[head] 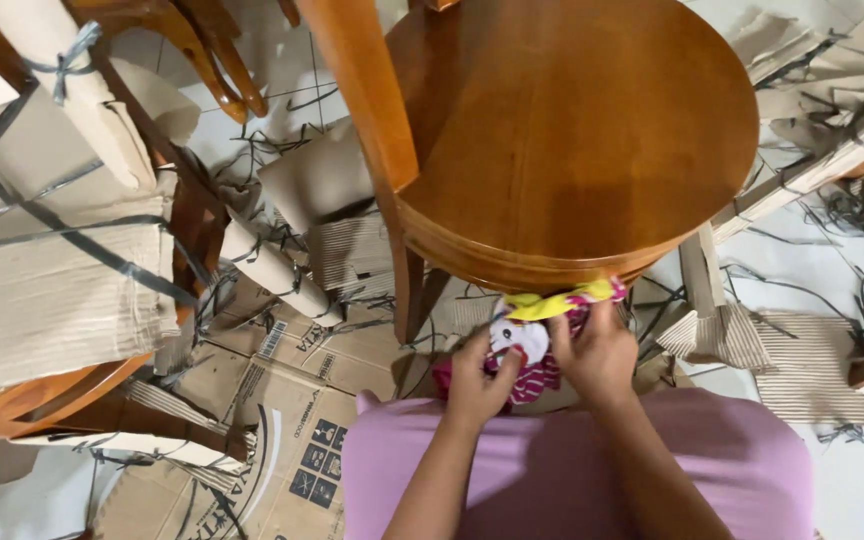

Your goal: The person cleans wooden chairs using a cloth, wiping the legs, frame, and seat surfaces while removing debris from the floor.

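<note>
Torn cardboard and cut strapping litter the white floor around a round varnished wooden chair seat (572,130). Both hands, left hand (479,385) and right hand (600,355), pinch a soft pink-and-yellow printed cloth (537,335) against its front edge; it looks light, limp and best gripped bunched.

Cloth (537,340) partly hidden by both hands; chair seat (572,130) cut off at top.
</note>
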